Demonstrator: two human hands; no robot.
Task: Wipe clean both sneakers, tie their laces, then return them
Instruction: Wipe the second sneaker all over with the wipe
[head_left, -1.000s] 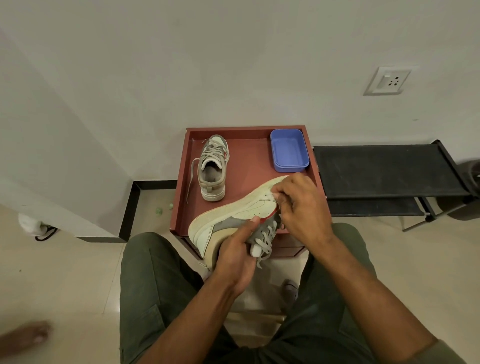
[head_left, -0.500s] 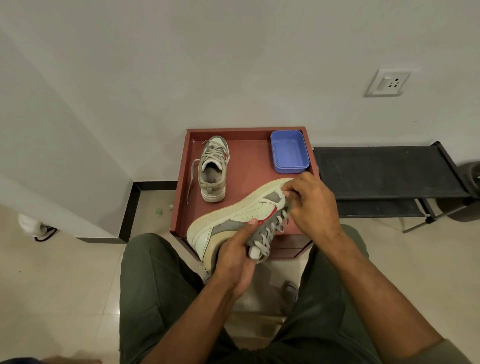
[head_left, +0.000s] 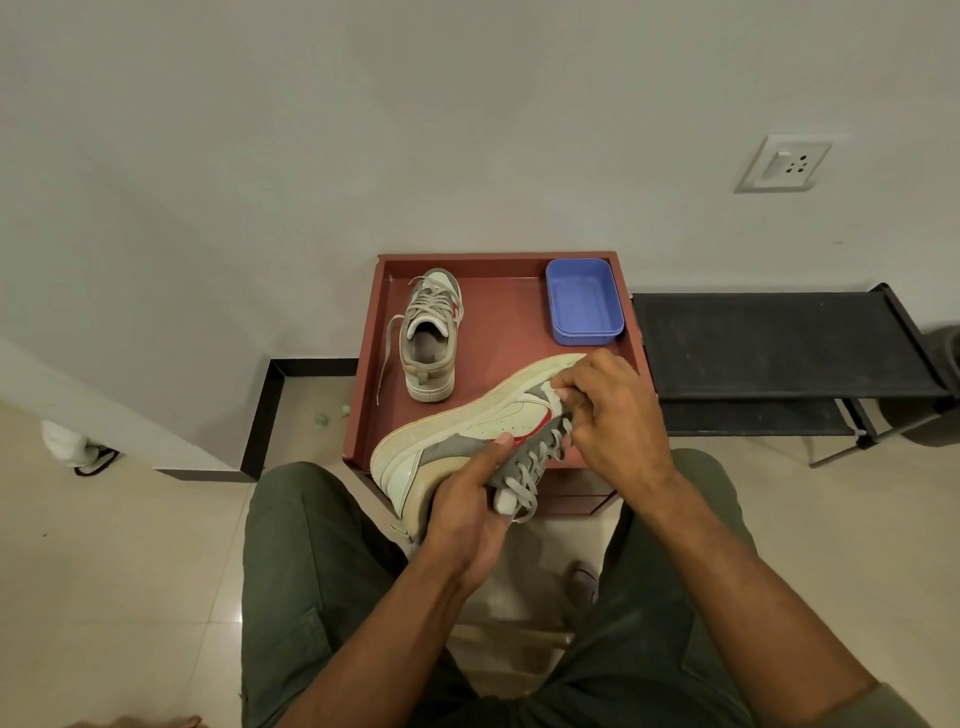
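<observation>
Sneaker (head_left: 467, 431) in hand, the person sits before a low red desk (head_left: 498, 374) set against a pale wall, knees in olive trousers (head_left: 311, 561) spread on either side. That shoe lies tipped on its side over the near edge of the desk, pale speckled sole turned up and away, toe pointing toward the far right, grey laces (head_left: 540, 462) facing the right hand. The left hand (head_left: 467, 514) grasps it at the heel end, thumb laid along the grey side panel and fingers curled under the collar. The right hand (head_left: 613, 415) is clenched at the toe end, its fingertips pinching a small white wad (head_left: 551, 396) pressed against the upper near the red stripe — whether it is cloth or tissue cannot be told. The second sneaker (head_left: 428, 338) stands upright on the far left part of the desk, toe toward the wall, well apart from the held one, with one loose lace (head_left: 387, 358) trailing down its left side toward the near edge. A shallow blue plastic tub (head_left: 584, 301) sits in the far right corner of the desk. Just beside the desk on the right stands a black shelf rack (head_left: 779, 343), and a white wall socket (head_left: 784, 163) is mounted above it.
</observation>
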